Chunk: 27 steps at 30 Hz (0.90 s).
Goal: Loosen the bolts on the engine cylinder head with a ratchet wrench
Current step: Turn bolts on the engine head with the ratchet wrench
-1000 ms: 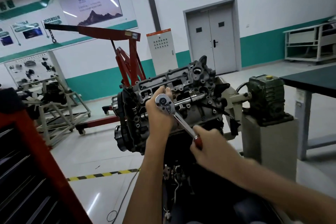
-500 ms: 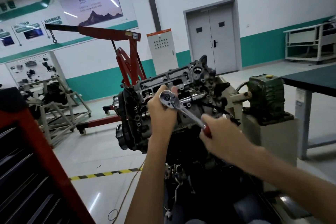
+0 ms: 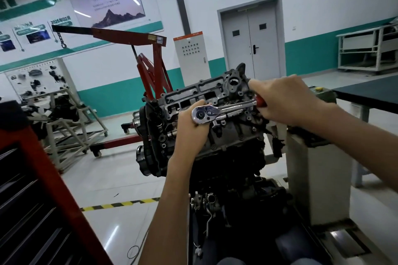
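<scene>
Open floor lies left of the engine, between it and the red tool cabinet — room there for an arm to pass. On the right a grey pedestal stands just beside the engine, crowding that flank; the dark bench is beyond it. The ratchet wrench spans the cylinder head, left hand and right hand on it — the red hoist stands behind.
</scene>
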{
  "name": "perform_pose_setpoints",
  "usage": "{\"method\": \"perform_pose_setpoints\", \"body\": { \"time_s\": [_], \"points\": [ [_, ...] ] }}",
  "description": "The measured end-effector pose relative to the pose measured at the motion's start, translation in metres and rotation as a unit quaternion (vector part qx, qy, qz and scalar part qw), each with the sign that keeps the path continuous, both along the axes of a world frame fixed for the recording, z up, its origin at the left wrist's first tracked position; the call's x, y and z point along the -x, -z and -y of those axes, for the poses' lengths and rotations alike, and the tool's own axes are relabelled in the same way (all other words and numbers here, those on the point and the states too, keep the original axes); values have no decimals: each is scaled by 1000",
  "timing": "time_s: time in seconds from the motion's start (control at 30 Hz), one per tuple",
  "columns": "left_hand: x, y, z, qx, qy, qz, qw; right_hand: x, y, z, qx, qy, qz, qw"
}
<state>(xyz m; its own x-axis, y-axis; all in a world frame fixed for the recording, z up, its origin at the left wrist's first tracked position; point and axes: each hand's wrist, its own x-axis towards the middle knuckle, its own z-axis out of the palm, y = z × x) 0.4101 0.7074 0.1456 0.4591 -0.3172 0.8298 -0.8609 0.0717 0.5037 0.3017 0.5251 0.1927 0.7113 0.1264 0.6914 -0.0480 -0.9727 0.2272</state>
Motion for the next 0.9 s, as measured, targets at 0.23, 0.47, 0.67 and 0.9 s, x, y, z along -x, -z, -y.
{"method": "perform_pose_setpoints", "body": {
  "time_s": [0.23, 0.47, 0.67, 0.9],
  "points": [
    [6, 9, 18, 119, -63, -36, 990, 6, 94, -65, -271, -55, -34, 960],
    [9, 9, 34, 109, -32, -32, 993, -3, 129, -91, -475, -199, -18, 857],
    [6, 0, 12, -4, -16, 16, 1000, 5, 53, -5, -119, -61, -86, 987],
    [0, 7, 2, 32, -10, -30, 999, 5, 41, -17, -94, -10, -44, 994]
  ]
}}
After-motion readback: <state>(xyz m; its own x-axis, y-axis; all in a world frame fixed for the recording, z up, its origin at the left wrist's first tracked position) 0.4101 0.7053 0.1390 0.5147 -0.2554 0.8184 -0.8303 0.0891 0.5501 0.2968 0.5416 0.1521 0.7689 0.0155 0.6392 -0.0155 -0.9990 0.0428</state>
